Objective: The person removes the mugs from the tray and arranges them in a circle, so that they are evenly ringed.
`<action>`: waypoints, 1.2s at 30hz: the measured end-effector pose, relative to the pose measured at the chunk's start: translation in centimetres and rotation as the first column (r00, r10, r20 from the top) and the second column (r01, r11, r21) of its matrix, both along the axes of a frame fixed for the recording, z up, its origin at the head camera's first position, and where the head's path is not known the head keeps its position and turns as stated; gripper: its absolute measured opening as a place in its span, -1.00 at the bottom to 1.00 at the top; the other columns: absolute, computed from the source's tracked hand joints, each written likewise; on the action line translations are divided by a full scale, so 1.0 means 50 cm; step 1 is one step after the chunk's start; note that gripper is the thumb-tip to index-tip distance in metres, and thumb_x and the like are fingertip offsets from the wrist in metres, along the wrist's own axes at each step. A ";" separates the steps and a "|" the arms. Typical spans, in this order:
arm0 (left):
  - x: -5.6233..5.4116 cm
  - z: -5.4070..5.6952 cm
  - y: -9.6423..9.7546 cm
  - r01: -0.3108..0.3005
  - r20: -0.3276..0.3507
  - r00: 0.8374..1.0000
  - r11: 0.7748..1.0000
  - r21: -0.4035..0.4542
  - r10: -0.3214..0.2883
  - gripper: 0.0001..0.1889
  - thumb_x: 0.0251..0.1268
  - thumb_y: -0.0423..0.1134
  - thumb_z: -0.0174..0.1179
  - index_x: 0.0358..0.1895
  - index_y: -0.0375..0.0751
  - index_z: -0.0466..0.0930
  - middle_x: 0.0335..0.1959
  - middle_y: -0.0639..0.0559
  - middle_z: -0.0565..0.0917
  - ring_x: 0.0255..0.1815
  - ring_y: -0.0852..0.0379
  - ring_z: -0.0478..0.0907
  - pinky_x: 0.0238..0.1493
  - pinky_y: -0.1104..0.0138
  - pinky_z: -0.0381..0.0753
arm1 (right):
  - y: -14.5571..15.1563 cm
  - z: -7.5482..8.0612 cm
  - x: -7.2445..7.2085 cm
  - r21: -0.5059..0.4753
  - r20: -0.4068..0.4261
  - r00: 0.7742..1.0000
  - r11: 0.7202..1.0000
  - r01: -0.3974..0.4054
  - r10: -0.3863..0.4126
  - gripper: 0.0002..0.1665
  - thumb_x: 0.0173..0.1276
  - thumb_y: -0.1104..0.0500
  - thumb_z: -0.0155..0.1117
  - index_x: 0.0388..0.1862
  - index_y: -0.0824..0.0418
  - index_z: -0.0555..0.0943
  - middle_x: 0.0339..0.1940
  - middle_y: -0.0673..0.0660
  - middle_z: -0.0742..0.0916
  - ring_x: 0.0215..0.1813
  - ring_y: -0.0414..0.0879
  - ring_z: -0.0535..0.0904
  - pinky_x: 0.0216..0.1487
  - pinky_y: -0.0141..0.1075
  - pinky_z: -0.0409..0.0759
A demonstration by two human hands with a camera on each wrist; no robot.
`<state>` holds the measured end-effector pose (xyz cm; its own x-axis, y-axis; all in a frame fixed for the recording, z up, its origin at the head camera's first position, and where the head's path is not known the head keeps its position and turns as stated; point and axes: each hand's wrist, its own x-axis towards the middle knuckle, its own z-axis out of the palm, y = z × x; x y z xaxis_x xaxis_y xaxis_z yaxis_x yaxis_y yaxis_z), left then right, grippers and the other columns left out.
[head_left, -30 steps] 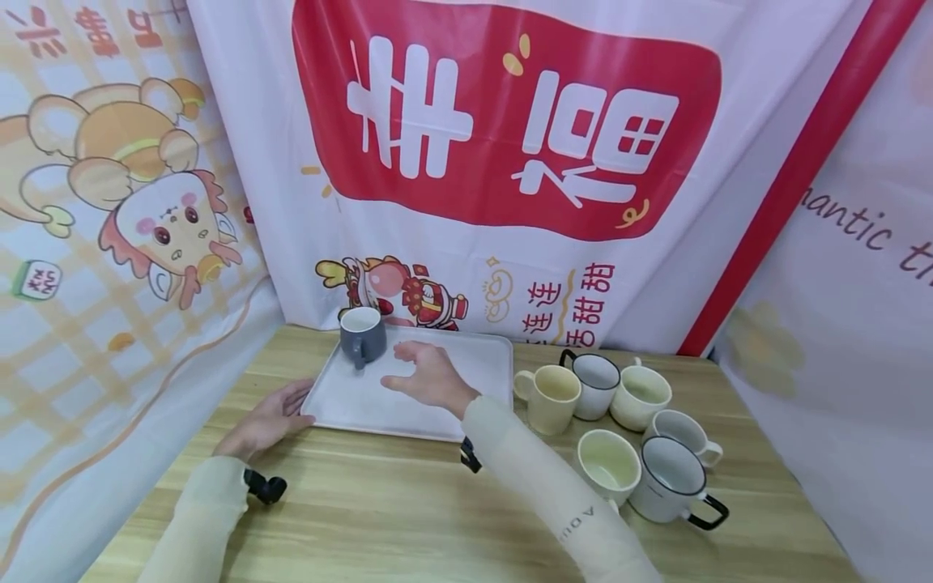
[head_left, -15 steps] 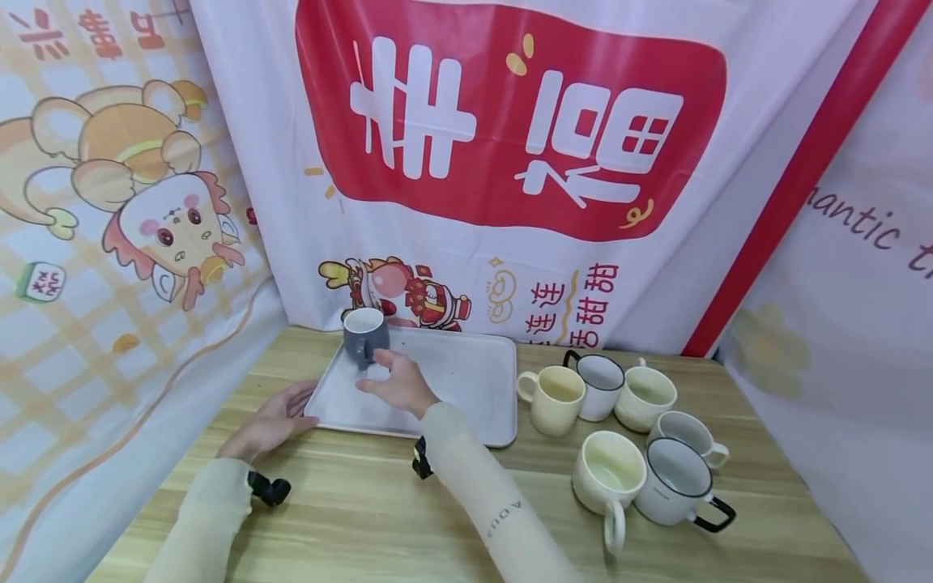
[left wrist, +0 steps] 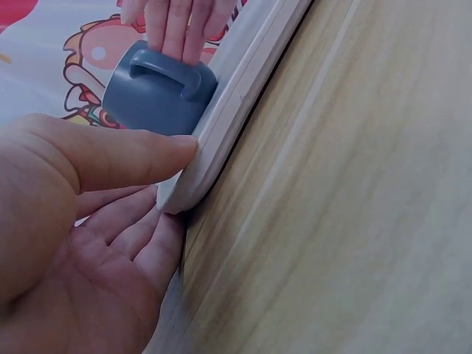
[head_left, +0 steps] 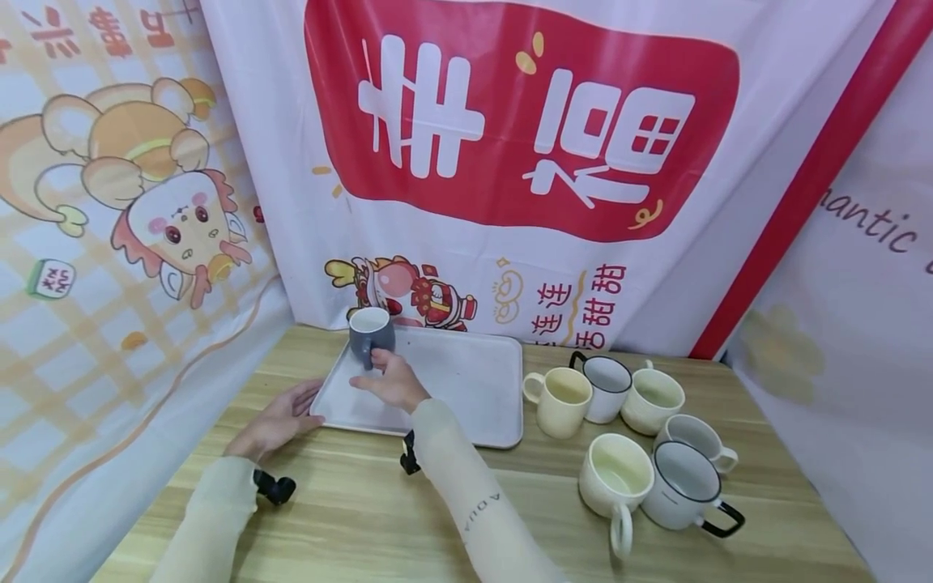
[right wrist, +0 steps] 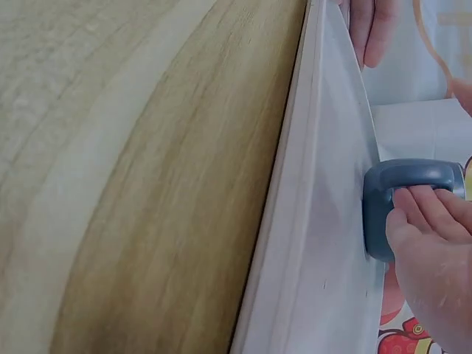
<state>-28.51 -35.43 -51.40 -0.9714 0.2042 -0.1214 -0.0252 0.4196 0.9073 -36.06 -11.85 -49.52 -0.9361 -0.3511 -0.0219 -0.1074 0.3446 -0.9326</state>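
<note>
A dark grey-blue mug [head_left: 370, 336] with a pale inside stands upright at the far left corner of the white tray [head_left: 455, 389]. My right hand [head_left: 397, 380] reaches over the tray. Its extended fingertips touch the mug at the handle [right wrist: 413, 174], partly passing into the handle's opening, while the thumb is held apart. At the tray's near left corner, my left hand [head_left: 280, 417] rests with fairly straight fingers along the outer side. In the left wrist view, the left thumb [left wrist: 140, 158] lies against the tray's rim.
Right of the tray stand several mugs: a yellow one [head_left: 564, 402], a white one with a black handle [head_left: 607, 389], a cream one [head_left: 652, 398], a pale green one [head_left: 616, 478] and a black-rimmed one [head_left: 681, 486]. Printed cloths hang behind the wooden table [head_left: 364, 510].
My right hand has moved left over the tray, from its middle to the mug's handle. The left hand stays at the tray's corner. The head view has shifted slightly.
</note>
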 end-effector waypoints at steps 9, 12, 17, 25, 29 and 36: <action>0.001 -0.003 -0.001 -0.011 0.005 1.000 1.000 -0.015 0.011 -0.09 0.47 -0.42 0.22 0.70 -0.42 -0.16 0.74 -0.42 -0.10 0.74 -0.44 -0.11 0.75 -0.21 0.00 | -0.007 -0.004 0.026 -0.050 0.013 0.986 0.985 0.165 -0.165 -0.62 0.35 -0.17 0.53 -0.22 0.13 0.84 -0.35 -0.06 0.81 -0.31 -0.27 0.61 -0.26 -0.43 0.62; -0.002 -0.002 0.000 -0.016 0.006 1.000 1.000 -0.016 0.016 -0.10 0.48 -0.42 0.21 0.71 -0.41 -0.15 0.74 -0.40 -0.09 0.75 -0.42 -0.10 0.75 -0.21 0.02 | -0.012 -0.003 0.035 -0.097 0.043 0.981 0.976 0.194 -0.190 -0.69 0.35 -0.07 0.54 -0.35 0.16 0.84 -0.51 -0.05 0.77 -0.43 -0.28 0.58 -0.41 -0.48 0.53; -0.003 -0.003 0.004 -0.014 0.016 1.000 1.000 -0.017 0.014 -0.10 0.49 -0.42 0.20 0.71 -0.39 -0.17 0.74 -0.40 -0.09 0.75 -0.42 -0.10 0.76 -0.22 0.02 | -0.007 0.007 0.050 -0.181 0.219 0.953 0.950 0.253 -0.211 -0.78 0.31 0.03 0.57 -0.36 0.17 0.82 -0.39 -0.04 0.76 -0.30 -0.20 0.59 -0.28 -0.40 0.56; -0.009 -0.002 0.003 -0.006 0.018 1.000 1.000 -0.026 0.007 -0.10 0.50 -0.40 0.21 0.72 -0.35 -0.16 0.75 -0.37 -0.10 0.75 -0.42 -0.10 0.76 -0.22 0.02 | 0.045 0.047 0.079 -0.327 0.429 0.886 0.884 0.333 -0.175 -0.78 0.25 0.10 0.61 -0.25 0.20 0.80 -0.11 0.05 0.82 -0.13 -0.12 0.66 -0.02 -0.31 0.70; -0.008 0.001 0.000 -0.006 0.015 1.000 1.000 -0.022 0.006 -0.10 0.49 -0.41 0.22 0.71 -0.36 -0.15 0.75 -0.38 -0.10 0.74 -0.43 -0.10 0.75 -0.24 0.01 | 0.077 0.058 0.099 -0.340 0.415 0.895 0.884 0.320 -0.165 -0.75 0.25 0.09 0.63 -0.20 0.21 0.81 -0.07 0.06 0.81 -0.14 -0.13 0.68 0.02 -0.31 0.76; -0.004 0.005 -0.005 0.011 0.008 1.000 0.999 -0.033 -0.011 -0.12 0.51 -0.39 0.21 0.71 -0.39 -0.15 0.74 -0.41 -0.10 0.73 -0.46 -0.10 0.74 -0.26 0.04 | 0.146 0.080 0.163 -0.396 0.387 0.907 0.858 0.326 -0.166 -0.66 0.25 0.10 0.64 -0.11 0.29 0.80 0.00 0.13 0.80 -0.16 -0.18 0.73 0.06 -0.30 0.82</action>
<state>-28.70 -35.69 -51.13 -0.9680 0.2109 -0.1362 -0.0278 0.4493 0.8930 -27.92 -4.57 -45.52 -0.9577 -0.1570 -0.2412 0.2632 -0.1390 -0.9547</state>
